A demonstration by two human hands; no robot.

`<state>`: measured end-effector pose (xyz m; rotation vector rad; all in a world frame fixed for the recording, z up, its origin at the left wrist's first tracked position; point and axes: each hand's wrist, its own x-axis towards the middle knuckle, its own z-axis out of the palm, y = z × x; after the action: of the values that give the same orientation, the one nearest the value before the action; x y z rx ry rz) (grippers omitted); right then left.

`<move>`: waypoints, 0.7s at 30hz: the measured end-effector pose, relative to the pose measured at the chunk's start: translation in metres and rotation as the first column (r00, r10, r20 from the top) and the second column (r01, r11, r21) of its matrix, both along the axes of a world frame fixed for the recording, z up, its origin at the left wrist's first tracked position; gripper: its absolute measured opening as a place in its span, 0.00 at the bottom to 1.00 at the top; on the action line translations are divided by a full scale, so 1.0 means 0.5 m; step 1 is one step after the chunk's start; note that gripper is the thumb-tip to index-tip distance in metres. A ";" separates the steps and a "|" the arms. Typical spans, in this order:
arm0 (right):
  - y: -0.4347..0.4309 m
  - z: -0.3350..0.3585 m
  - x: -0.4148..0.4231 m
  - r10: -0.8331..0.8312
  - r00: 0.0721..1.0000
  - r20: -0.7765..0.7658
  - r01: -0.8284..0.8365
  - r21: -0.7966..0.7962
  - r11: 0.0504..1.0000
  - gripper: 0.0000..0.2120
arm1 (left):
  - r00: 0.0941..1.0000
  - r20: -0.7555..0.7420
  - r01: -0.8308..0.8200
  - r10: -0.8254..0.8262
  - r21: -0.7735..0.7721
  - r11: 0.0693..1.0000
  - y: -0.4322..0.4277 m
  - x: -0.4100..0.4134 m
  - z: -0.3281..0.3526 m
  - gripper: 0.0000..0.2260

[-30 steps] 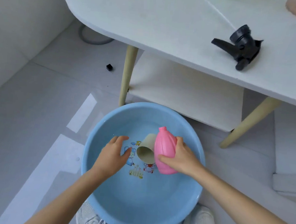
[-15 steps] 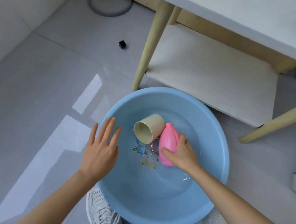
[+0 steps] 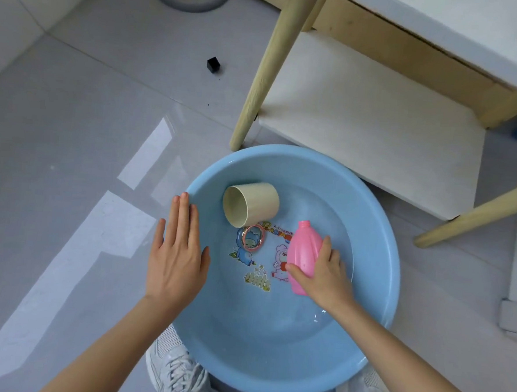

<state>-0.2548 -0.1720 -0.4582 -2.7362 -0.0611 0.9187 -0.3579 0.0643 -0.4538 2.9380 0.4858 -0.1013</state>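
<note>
While the right hand [image 3: 326, 275] curls round a smooth pink plastic bottle [image 3: 303, 253] in the water of the round blue basin [image 3: 379, 233], the left hand [image 3: 176, 251] lies flat and empty at its rim. Between the hands lies a thin ring [image 3: 253, 238]; beyond, a beige cup [image 3: 250, 206] on its side, then a wooden table leg [image 3: 266, 66].

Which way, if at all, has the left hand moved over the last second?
Yes. The left hand moved left, from inside the basin beside the cup out to the basin's left rim.

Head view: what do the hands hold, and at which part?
The right hand grips the pink bottle around its lower body; the left hand, flat, holds nothing.
</note>
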 end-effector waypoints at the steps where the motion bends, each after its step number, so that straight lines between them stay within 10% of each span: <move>1: -0.001 -0.002 -0.001 0.005 1.000 0.002 -0.005 0.003 1.000 0.51 | 1.000 0.004 -0.014 0.014 -0.002 1.000 -0.002 0.002 0.000 0.35; 21: -0.011 -0.005 0.054 -0.038 0.985 -0.171 0.025 -0.079 0.997 0.44 | 1.000 -0.007 -0.026 0.026 0.008 1.000 -0.003 0.004 0.000 0.35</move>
<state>-0.2280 -0.1774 -0.4607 -2.7055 0.0507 1.1676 -0.3557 0.0627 -0.4540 2.9394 0.5260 -0.1067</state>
